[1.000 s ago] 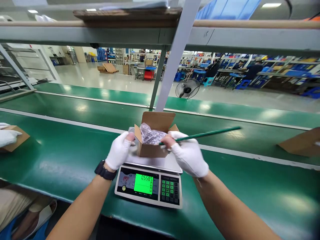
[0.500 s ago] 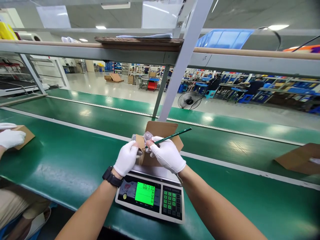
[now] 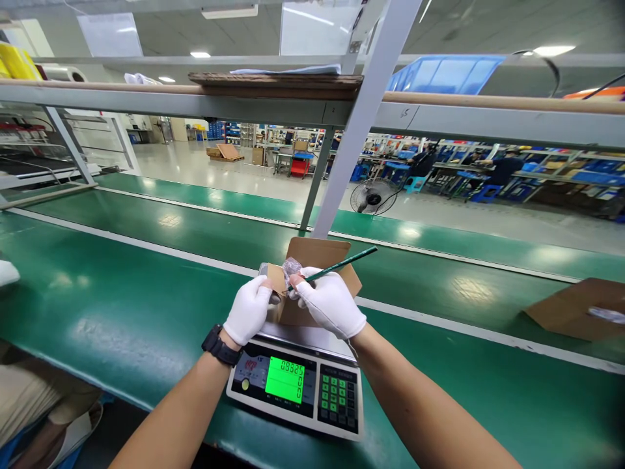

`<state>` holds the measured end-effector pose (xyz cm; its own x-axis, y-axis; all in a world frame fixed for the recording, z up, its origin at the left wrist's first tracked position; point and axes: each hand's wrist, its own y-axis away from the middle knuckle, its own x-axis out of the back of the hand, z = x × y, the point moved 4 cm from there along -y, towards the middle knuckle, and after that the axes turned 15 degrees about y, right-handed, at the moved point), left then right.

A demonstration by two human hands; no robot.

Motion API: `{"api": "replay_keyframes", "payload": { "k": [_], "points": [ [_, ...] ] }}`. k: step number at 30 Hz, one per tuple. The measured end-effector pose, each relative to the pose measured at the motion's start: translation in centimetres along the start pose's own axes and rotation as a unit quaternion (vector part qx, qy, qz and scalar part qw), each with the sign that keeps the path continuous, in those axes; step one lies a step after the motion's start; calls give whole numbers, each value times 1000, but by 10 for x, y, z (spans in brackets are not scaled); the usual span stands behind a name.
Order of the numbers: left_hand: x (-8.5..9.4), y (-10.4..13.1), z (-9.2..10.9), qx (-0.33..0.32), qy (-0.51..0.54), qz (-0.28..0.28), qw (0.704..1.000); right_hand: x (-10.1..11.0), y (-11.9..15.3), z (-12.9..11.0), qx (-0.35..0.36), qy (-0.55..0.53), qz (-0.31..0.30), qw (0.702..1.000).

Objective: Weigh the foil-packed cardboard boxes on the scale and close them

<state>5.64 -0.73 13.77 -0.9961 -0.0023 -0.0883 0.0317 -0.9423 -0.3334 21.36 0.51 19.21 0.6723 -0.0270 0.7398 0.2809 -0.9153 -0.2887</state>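
Note:
An open cardboard box (image 3: 299, 314) stands on the weighing scale (image 3: 336, 426), its flaps up and clear plastic wrap (image 3: 291, 267) showing inside. My left hand (image 3: 249, 309), in a white glove with bare fingertips, is closed on the box's left flap (image 3: 277, 279). A green pencil (image 3: 344, 262) is in my gloved right hand (image 3: 332, 303), its tip close to that flap. Both hands are close together over the box. On the scale's green display (image 3: 284, 380) digits are lit.
Another cardboard box (image 3: 579, 309) lies on the green conveyor (image 3: 439, 280) to the right. A metal post (image 3: 359, 124) rises behind my box and meets the overhead shelf (image 3: 146, 98). At the left edge, a co-worker's white glove (image 3: 7, 272) and legs are partly visible.
The scale's digits have changed. At the left, the co-worker's hands and box have mostly left the view. The box on the right has shifted slightly left. My hands keep nearly the same pose.

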Motion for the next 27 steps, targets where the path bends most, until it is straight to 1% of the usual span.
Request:
{"api": "replay_keyframes", "payload": {
  "k": [2,6,13,19,21,25,27],
  "points": [
    [0,0,0,-1,-1,-1,1000,0,0,-1,3,-7,-4,1000],
    [0,0,-1,-5,2,1,1000,2,1,-1,-3,-2,11,1000],
    [0,1,1,-2,2,-1,1000,2,-1,0,-4,-3,17,1000],
    [0,0,1,-5,-2,0,1000,1,0,-1,9,-3,24,1000],
    [-1,1,1,-5,2,2,1000,2,2,0,5,-24,37,999],
    [-1,2,1,-1,9,3,1000,7,11,5,11,-126,78,989],
    [-1,2,1,0,8,4,1000,8,15,5,18,-143,75,987]
  ]
}}
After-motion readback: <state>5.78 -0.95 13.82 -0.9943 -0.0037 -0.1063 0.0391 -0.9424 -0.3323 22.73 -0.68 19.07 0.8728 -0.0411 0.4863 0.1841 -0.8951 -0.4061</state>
